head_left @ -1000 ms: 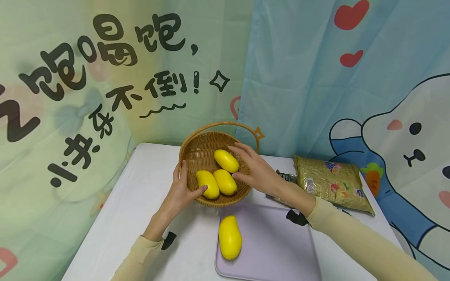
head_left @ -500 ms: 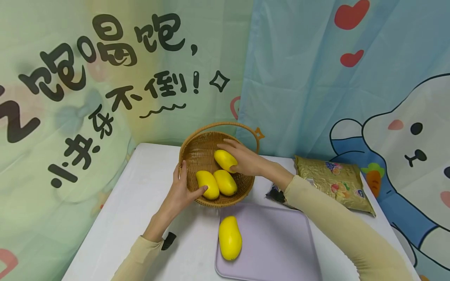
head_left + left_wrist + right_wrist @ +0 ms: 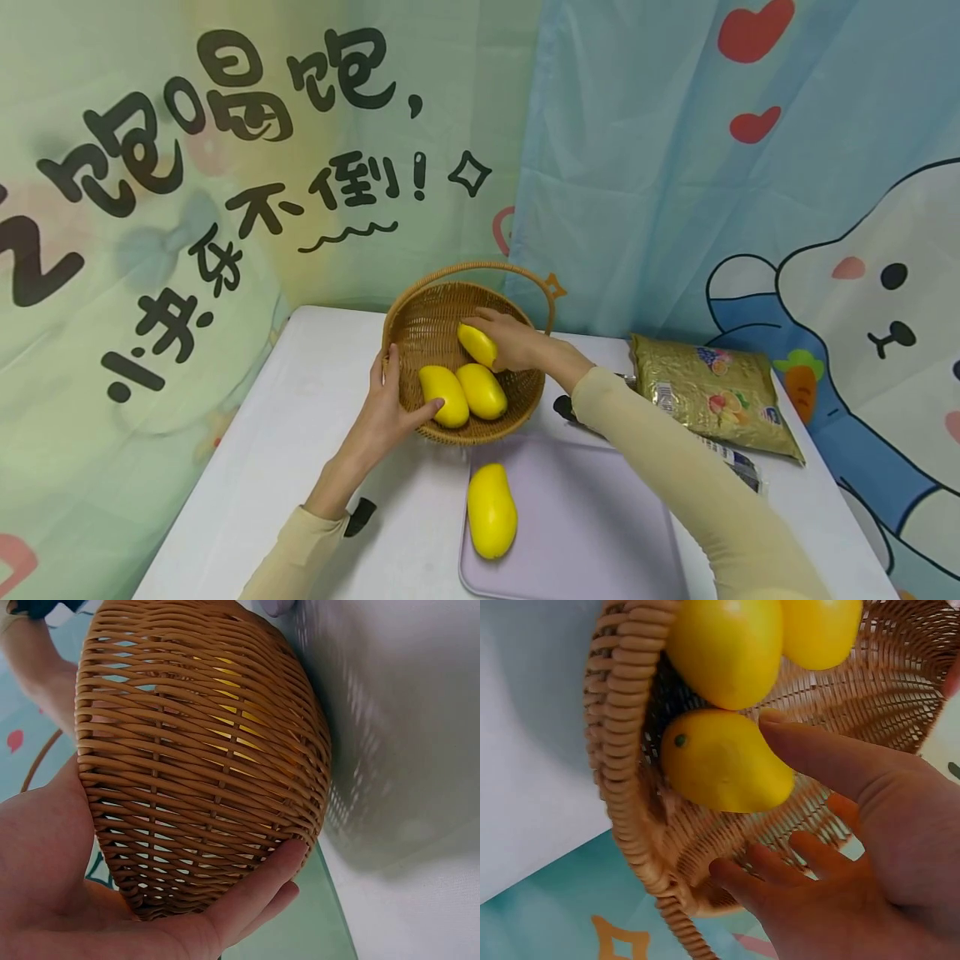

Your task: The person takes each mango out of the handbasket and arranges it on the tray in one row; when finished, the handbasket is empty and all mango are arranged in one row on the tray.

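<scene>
My left hand gripped the wicker basket. Inside it, my right hand held thumb and fingers apart beside a yellow mango.

Three mangoes lie in the basket behind the tray.

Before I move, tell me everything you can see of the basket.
The basket is a round, brown bowl of what looks like woven wicker, with small gaps in its wall and a raised, hooped handle. It is at the white table's far side, beyond the lilac tray, mouth facing the head camera. Three yellow fruits are inside. The left hand grips its left side; the right hand is inside.
</scene>
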### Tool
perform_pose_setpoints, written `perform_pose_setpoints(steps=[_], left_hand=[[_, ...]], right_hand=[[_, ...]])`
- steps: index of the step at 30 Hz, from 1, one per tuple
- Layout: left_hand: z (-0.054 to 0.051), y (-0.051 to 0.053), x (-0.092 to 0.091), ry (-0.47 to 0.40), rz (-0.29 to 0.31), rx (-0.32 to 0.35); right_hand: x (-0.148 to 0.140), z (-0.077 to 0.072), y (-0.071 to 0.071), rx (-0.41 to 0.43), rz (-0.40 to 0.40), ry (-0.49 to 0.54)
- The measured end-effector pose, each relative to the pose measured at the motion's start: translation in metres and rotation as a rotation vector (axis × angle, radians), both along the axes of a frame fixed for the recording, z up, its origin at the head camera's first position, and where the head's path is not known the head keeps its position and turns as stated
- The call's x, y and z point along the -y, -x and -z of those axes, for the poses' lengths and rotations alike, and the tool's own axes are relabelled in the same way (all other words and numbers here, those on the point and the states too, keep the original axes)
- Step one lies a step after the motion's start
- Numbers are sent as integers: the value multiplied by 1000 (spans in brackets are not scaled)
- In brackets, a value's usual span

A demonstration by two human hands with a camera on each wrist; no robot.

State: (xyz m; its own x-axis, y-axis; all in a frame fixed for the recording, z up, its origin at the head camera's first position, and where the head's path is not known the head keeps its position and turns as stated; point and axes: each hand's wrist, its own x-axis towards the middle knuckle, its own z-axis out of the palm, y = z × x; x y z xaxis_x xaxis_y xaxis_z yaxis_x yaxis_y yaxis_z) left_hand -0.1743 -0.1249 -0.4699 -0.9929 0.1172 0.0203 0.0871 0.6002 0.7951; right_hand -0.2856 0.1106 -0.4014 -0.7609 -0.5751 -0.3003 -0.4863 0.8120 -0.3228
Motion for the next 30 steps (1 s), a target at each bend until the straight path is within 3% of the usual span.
perform_pose_setpoints(steps=[10, 21, 30], left_hand=[[-3, 2, 1, 2, 3, -14], [0, 0, -2, -7, -3, -9], [0, -2, 0, -8, -3, -11]], right_hand=[[-1, 11, 10, 37, 41, -63], [3, 27, 11, 33, 20, -94], [2, 33, 11, 11, 29, -41]])
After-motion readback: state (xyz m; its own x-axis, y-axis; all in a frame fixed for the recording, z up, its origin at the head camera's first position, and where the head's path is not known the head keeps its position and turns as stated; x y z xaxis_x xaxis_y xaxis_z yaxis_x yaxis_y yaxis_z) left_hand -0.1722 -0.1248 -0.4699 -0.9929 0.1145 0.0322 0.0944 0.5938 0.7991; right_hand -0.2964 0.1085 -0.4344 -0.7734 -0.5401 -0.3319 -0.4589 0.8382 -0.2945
